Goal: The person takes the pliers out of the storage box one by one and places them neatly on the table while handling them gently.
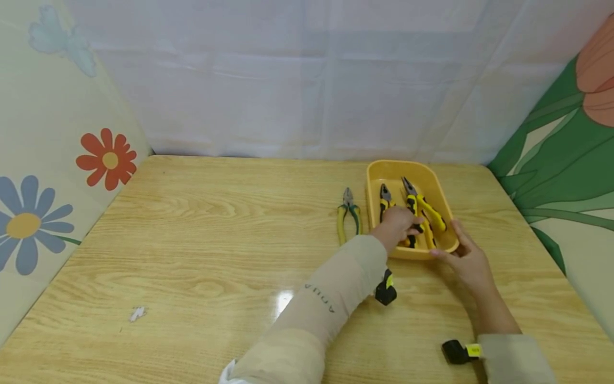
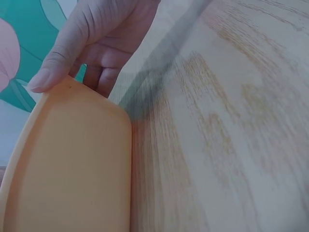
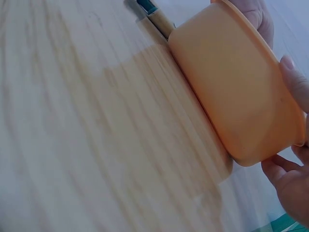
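A yellow plastic tray [image 1: 413,255] holds several pliers with yellow-and-black handles. My left hand [image 1: 397,221] reaches inside it, fingers curled round the handles of pliers [image 1: 385,193] at the left; the palm hides part of them. Beside these lie long-nose pliers [image 1: 409,186], their handles spread. My right hand [image 1: 472,264] grips the tray's near right corner. In the left wrist view its thumb presses the rim, with the fingers under the outside of the tray [image 2: 87,159]. From the right wrist view, the tray wall [image 3: 231,87] conceals the pliers inside.
Loose pliers [image 1: 347,205] with green-and-yellow handles lie just left of the tray on the wood-grain table [image 1: 216,229]. A small white scrap [image 1: 137,313] is at the near left. A white cloth [image 1: 230,96] hangs along the back, between painted side panels.
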`<state>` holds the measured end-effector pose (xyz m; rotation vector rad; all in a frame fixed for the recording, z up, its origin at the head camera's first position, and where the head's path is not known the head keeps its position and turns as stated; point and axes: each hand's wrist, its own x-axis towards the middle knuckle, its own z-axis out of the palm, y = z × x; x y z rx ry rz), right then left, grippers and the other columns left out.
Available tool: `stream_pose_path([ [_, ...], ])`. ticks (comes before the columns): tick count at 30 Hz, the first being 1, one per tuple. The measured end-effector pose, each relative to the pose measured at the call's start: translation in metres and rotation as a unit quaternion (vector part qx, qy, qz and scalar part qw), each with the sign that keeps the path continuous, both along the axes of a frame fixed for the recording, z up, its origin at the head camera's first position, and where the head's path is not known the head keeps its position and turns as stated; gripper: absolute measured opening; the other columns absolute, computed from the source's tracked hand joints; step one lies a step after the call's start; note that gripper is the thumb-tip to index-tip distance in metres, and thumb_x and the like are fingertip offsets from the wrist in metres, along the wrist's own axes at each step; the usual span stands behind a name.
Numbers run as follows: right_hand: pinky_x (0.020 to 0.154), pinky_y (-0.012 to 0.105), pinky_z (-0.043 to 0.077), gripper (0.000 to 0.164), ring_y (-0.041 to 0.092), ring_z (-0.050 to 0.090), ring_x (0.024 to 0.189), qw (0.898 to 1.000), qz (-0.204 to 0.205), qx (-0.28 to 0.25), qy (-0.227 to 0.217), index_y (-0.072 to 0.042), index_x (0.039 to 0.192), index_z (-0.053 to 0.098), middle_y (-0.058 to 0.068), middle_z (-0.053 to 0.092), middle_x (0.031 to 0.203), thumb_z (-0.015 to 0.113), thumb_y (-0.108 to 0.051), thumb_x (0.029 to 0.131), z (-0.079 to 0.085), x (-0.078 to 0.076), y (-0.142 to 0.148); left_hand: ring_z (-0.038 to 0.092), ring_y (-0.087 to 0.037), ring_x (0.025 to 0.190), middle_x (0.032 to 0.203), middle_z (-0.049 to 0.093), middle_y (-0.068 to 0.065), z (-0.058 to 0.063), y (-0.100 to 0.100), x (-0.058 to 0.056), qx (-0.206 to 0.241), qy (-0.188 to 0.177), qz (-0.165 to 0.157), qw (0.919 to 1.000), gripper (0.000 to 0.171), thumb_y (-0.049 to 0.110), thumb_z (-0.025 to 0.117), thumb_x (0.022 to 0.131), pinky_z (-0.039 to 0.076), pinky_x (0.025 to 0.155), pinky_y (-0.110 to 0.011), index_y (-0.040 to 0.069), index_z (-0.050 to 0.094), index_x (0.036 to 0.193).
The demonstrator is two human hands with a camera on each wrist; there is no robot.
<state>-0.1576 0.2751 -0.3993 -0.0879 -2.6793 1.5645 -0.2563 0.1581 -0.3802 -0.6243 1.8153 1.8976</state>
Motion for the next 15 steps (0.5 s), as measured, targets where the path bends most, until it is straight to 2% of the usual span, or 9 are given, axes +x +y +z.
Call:
stream_pose_path([
  [5,0.082,0.001,0.029,0.077,0.026,0.015,0.125,1.0,0.002,-0.006,0.007,-0.019,0.137,0.007,0.004,-0.001,0.142,0.06,-0.019,0.081,-0.0014,-0.0006,-0.0001,0.059,-0.021,0.068,0.104,0.057,-0.008,0.003,-0.0049,0.0042,0.062,0.022,0.023,0.9976,0.047,-0.011,0.062,0.072,0.052,0.057,-0.032,0.004,0.053,0.116],
  [10,0.082,0.001,0.03,0.077,0.023,0.016,0.125,1.0,0.006,-0.015,0.019,-0.017,0.137,0.008,0.005,0.001,0.142,0.06,-0.016,0.081,-0.0026,-0.001,-0.0005,0.058,-0.021,0.068,0.104,0.056,-0.01,0.0039,-0.0076,0.0046,0.079,0.026,0.036,0.9959,0.047,-0.013,0.062,0.071,0.052,0.059,-0.031,0.002,0.053,0.115],
  [15,0.084,0.003,0.029,0.077,0.022,0.016,0.125,1.0,0.006,-0.02,0.021,-0.018,0.137,0.008,0.005,0.001,0.142,0.061,-0.015,0.081,-0.003,-0.0009,0.0,0.058,-0.021,0.068,0.095,0.058,-0.01,0.004,-0.0081,0.0047,0.083,0.029,0.032,0.9956,0.044,-0.012,0.062,0.071,0.053,0.059,-0.031,0.001,0.055,0.113],
])
